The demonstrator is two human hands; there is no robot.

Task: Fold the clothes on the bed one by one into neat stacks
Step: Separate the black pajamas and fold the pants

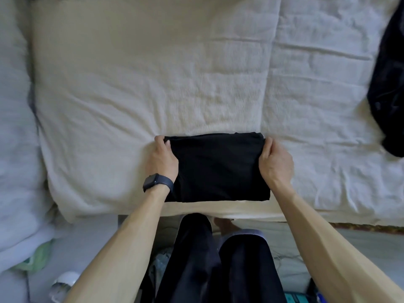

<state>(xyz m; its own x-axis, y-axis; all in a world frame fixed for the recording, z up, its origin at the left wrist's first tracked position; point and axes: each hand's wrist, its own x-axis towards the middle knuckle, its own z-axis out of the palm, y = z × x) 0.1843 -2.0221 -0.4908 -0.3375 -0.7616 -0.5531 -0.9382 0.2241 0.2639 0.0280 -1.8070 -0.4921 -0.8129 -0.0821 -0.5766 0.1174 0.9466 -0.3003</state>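
Observation:
A black garment [218, 169] lies folded into a neat rectangle near the front edge of the bed [153, 84], on a cream sheet. My left hand [162, 158], with a dark watch at the wrist, grips its far left corner, fingers curled over the edge. My right hand [276, 160] holds the far right corner the same way. A heap of unfolded dark clothes [387, 84] lies at the bed's right edge, partly cut off by the frame.
A pale blue-white quilt [15, 149] is bunched along the left side. The right part of the bed has a wrinkled white cover [328, 95]. My legs in dark trousers [218, 259] stand against the bed's front edge, with clutter on the floor.

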